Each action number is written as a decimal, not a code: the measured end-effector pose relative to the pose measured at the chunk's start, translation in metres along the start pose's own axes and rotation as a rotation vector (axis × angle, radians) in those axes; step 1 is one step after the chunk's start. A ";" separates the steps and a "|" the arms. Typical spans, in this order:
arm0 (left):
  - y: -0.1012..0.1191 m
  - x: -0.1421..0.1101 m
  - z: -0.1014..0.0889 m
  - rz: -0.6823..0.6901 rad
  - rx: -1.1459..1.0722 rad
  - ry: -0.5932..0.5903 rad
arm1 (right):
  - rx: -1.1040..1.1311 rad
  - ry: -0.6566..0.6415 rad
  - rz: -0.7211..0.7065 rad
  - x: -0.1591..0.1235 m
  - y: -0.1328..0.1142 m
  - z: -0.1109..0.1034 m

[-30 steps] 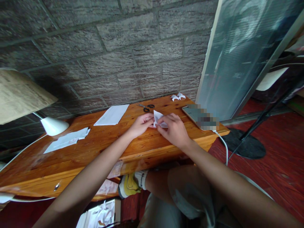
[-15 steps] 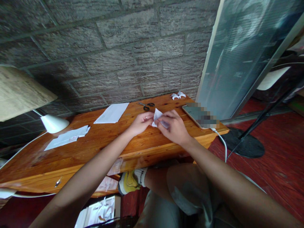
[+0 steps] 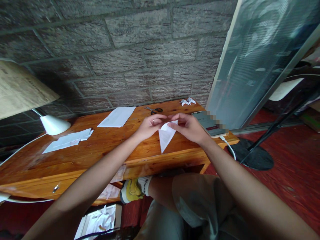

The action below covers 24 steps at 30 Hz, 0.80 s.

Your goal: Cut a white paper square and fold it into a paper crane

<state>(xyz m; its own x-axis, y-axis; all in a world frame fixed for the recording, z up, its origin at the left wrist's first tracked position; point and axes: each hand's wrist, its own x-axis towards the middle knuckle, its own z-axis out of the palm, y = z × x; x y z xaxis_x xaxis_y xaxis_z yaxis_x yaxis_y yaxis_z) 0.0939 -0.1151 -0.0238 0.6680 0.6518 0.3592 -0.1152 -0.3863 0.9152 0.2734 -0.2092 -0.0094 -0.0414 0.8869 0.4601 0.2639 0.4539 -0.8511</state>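
A small white folded paper (image 3: pixel 167 137) hangs point-down between my hands, just above the front part of the wooden table (image 3: pixel 120 143). My left hand (image 3: pixel 150 126), with a ring on one finger, pinches its upper left corner. On the other side, my right hand (image 3: pixel 189 127) grips the upper right edge with the thumb lying on the near face. Fingers of both hands hide the back of the paper. Scissors with black handles (image 3: pixel 158 110) lie just behind my left hand.
White sheets (image 3: pixel 117 117) and cut paper strips (image 3: pixel 68 140) lie to the left, near a lamp (image 3: pixel 53 124). Two small folded paper pieces (image 3: pixel 188 101) sit at the back right. A phone (image 3: pixel 210 123) on a white cable lies at the right edge. A box of paper scraps (image 3: pixel 117 213) stands below.
The paper has turned from pointing up to a triangle pointing down toward me, with more of its face showing. Both hands have shifted their grip, and the view has moved slightly.
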 end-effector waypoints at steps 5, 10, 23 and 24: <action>0.003 0.007 -0.002 -0.061 -0.003 0.072 | -0.134 0.101 0.014 0.002 0.003 0.009; 0.014 0.025 0.003 -0.080 0.011 0.124 | -0.128 0.216 -0.024 0.004 0.005 0.008; -0.001 0.044 0.023 0.131 0.180 0.144 | -0.190 0.133 0.074 0.006 0.012 -0.017; -0.002 0.043 0.023 0.139 0.191 0.142 | -0.193 0.142 0.086 0.005 0.014 -0.016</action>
<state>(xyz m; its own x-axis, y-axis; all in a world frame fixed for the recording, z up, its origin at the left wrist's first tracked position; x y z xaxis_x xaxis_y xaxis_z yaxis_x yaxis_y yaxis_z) 0.1397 -0.1018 -0.0146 0.5442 0.6636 0.5133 -0.0486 -0.5858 0.8090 0.2919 -0.1999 -0.0150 0.1214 0.8943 0.4307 0.4404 0.3403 -0.8308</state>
